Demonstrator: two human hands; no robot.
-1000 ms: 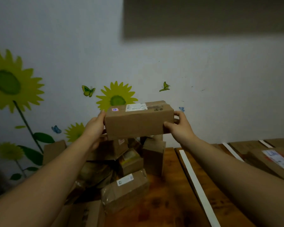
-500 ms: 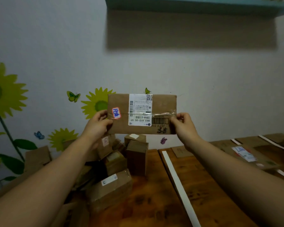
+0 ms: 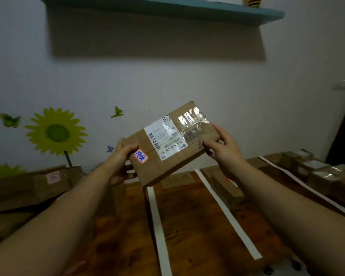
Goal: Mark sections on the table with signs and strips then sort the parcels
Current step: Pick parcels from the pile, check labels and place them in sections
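Both hands grasp a brown parcel [image 3: 168, 144] by its ends, the left hand [image 3: 121, 156] at the lower end and the right hand [image 3: 222, 148] at the raised end, holding it tilted above the wooden table [image 3: 187, 226] with its white strips [image 3: 157, 226].

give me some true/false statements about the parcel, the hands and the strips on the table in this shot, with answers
1. The left hand and the right hand both hold one parcel above the table. True.
2. The parcel is held level. False: it is tilted, with its right end higher.
3. A small sticker with blue writing sits by the left hand's thumb. True.
4. Nothing marks the table. False: white strips lie along it.
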